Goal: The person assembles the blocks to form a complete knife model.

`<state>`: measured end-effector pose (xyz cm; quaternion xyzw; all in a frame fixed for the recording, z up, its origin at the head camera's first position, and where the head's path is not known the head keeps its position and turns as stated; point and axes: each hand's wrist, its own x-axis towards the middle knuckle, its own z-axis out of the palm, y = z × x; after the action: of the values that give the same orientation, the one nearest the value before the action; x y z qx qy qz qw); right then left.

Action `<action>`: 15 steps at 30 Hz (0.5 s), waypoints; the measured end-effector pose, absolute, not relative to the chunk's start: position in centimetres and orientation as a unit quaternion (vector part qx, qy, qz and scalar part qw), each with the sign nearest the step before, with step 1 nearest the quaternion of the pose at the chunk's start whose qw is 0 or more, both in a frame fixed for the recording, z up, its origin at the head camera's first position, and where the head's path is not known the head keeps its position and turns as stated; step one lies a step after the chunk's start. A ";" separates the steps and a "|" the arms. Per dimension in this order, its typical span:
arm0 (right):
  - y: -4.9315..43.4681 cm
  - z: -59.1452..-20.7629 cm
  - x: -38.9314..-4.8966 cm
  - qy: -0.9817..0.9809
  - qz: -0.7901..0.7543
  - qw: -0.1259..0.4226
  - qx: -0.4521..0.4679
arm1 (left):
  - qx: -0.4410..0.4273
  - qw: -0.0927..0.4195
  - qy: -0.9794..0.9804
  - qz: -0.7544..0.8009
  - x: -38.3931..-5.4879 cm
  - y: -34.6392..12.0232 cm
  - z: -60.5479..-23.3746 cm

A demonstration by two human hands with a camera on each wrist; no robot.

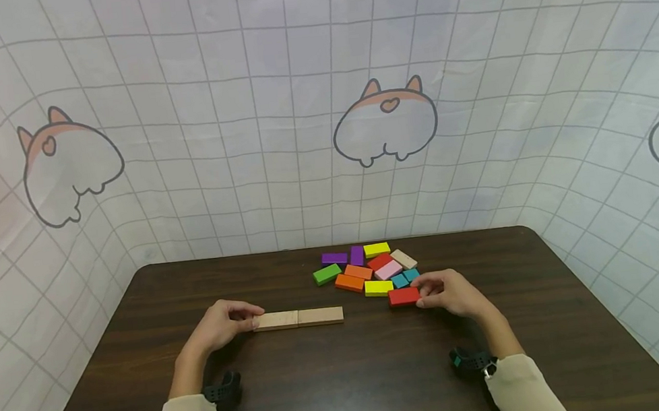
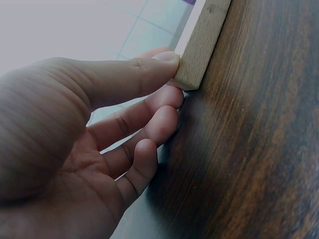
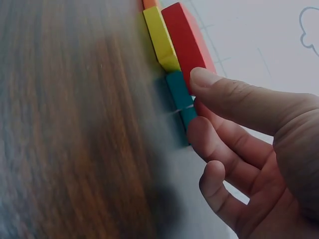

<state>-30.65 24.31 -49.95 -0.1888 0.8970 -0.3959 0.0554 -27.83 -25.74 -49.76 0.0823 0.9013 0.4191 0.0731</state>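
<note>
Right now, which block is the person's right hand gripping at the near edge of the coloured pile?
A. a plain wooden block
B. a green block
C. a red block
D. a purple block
C: in the head view the right hand pinches the red block, while the left hand touches the plain wooden block.

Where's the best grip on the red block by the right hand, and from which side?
Pinch the red block across its short width, near its right end, coming from the right where the right hand already touches it. It lies flat, its far side crowded by the yellow block and teal blocks.
</note>
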 end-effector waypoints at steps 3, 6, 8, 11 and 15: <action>23.9 -49.7 -30.6 0.898 -0.393 0.054 -0.191 | 0.081 0.074 0.901 0.420 -27.8 -25.7 -49.8; 23.4 -49.4 -30.5 0.899 -0.389 0.053 -0.193 | 0.080 0.073 0.901 0.420 -27.8 -25.7 -49.7; 23.1 -49.3 -30.5 0.899 -0.388 0.052 -0.198 | 0.080 0.072 0.902 0.418 -27.9 -25.7 -49.7; 22.6 -49.0 -30.4 0.896 -0.390 0.049 -0.205 | 0.081 0.071 0.902 0.417 -27.8 -25.7 -49.7; 21.8 -48.7 -30.2 0.890 -0.394 0.055 -0.221 | 0.086 0.071 0.902 0.418 -27.8 -25.6 -49.7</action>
<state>-30.19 21.83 -48.73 -0.2211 0.8902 -0.3944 0.0554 -27.81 -25.63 -49.69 0.0861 0.9015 0.4180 0.0710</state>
